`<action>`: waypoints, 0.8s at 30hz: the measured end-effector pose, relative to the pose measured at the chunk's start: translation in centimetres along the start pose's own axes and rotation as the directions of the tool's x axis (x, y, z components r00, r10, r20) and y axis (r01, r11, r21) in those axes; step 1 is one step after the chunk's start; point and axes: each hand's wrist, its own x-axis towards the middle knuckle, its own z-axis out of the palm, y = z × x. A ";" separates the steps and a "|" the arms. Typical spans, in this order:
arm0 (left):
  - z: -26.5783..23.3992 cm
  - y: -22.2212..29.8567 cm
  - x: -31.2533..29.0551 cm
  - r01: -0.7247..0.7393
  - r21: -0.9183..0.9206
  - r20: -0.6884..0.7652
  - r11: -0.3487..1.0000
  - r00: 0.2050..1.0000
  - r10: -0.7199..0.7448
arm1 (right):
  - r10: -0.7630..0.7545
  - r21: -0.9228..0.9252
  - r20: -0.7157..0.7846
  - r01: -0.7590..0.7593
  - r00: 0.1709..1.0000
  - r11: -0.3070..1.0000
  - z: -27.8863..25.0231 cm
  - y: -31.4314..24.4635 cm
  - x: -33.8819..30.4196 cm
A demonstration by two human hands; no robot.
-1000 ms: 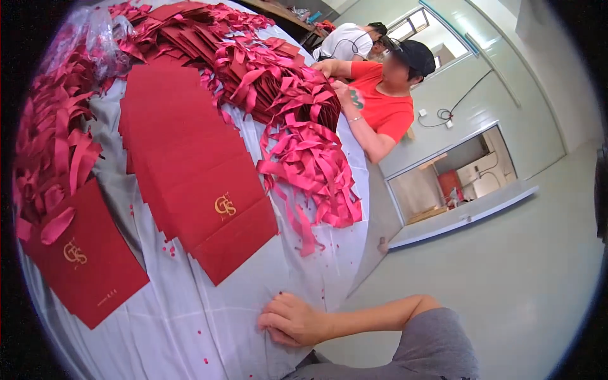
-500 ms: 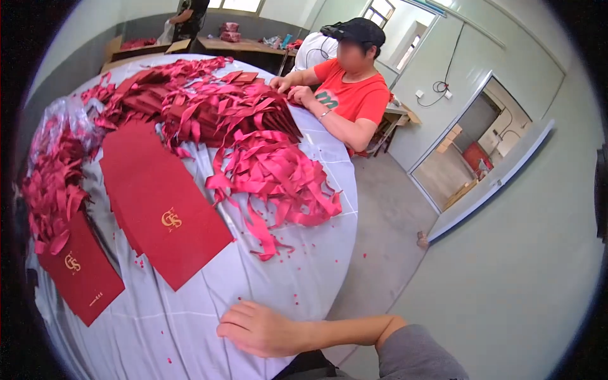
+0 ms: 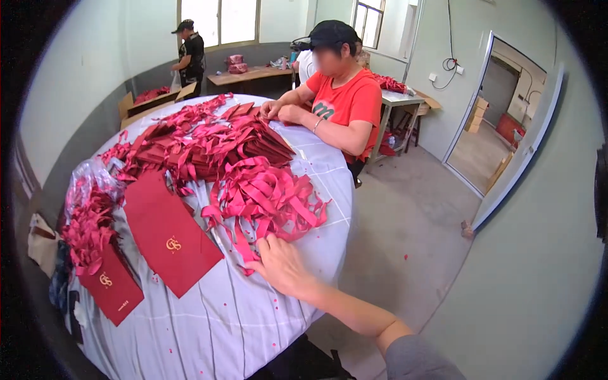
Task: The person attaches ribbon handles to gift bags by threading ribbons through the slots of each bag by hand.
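Narrow, glossy pink fabric ribbons point(image 3: 269, 192) lie heaped beside the bare right hand point(image 3: 283, 266), just at its spread thumb and fingers point(image 3: 273, 246).

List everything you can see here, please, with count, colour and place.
Round table: one, white-clothed, centre-left
Loose ribbons: many, pink, table's right side
Flat bags: many, dark red, across table
Plastic bag: one, clear, table's left
Open cardboard box: one, brown, beyond table
Back table: one, brown, by window
Windows: two, bright, back
Co-workers: at least three; red, white, dark tops; beyond table
Door: one, pale, open, right
Own right hand: one, bare, at ribbons
Own right sleeve: one, grey, lower right
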 end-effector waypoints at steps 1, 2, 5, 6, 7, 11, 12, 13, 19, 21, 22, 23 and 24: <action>-5.3 6.6 -4.5 -0.145 -0.063 0.004 0.987 0.989 0.146 | 0.020 -0.006 -0.009 -0.020 1.000 1.000 0.5 0.9 -0.1; -7.6 11.6 -7.3 -0.261 -0.139 -0.040 0.955 0.965 0.258 | -0.035 0.068 -0.017 0.036 0.999 0.997 0.4 0.0 -0.4; -10.1 22.4 -14.6 -0.373 -0.596 -0.119 0.711 0.917 0.382 | -0.052 0.154 -0.067 0.062 0.996 0.986 0.3 0.7 -0.5; -11.4 21.5 -13.7 -0.396 -0.561 -0.013 0.726 0.882 0.471 | -0.075 0.196 -0.091 0.092 0.993 0.976 0.5 0.2 -0.1; -11.7 21.6 -13.7 -0.459 -0.545 -0.099 0.702 0.866 0.489 | -0.079 0.213 -0.097 0.099 0.992 0.972 0.4 -0.2 0.1; -13.4 22.4 -10.7 -0.442 -0.560 -0.232 0.701 0.896 0.379 | -0.109 0.359 -0.161 0.162 0.981 0.919 0.5 -0.8 0.3; -13.7 23.8 -9.9 -0.514 -0.523 -0.296 0.680 0.858 0.420 | -0.087 0.404 -0.189 0.158 0.978 0.901 0.4 -1.0 0.4; -13.8 25.3 -9.0 -0.584 -0.477 -0.359 0.657 0.812 0.461 | -0.106 0.451 -0.221 0.198 0.970 0.870 0.0 -1.1 0.4; -14.1 29.3 -2.6 -0.637 -0.687 -0.419 0.350 0.741 0.524 | -0.339 0.746 -0.286 0.430 0.896 0.508 -3.2 -5.7 -0.2; -14.8 29.5 -1.6 -0.582 -0.778 -0.402 0.238 0.752 0.523 | -0.415 0.821 -0.197 0.381 0.888 0.425 -4.4 -7.6 -0.7; -14.7 29.6 -1.9 -0.574 -0.799 -0.431 0.181 0.756 0.492 | -0.425 0.757 -0.269 0.462 0.864 0.461 -4.4 -8.2 -0.8; -14.6 29.8 -2.2 -0.565 -0.816 -0.458 0.120 0.760 0.461 | -0.438 0.683 -0.337 0.537 0.833 0.496 -4.3 -8.6 -0.9; -14.8 29.0 -1.6 -0.576 -0.812 -0.482 0.095 0.754 0.447 | -0.483 0.646 -0.343 0.575 0.806 0.501 -4.2 -8.7 -1.0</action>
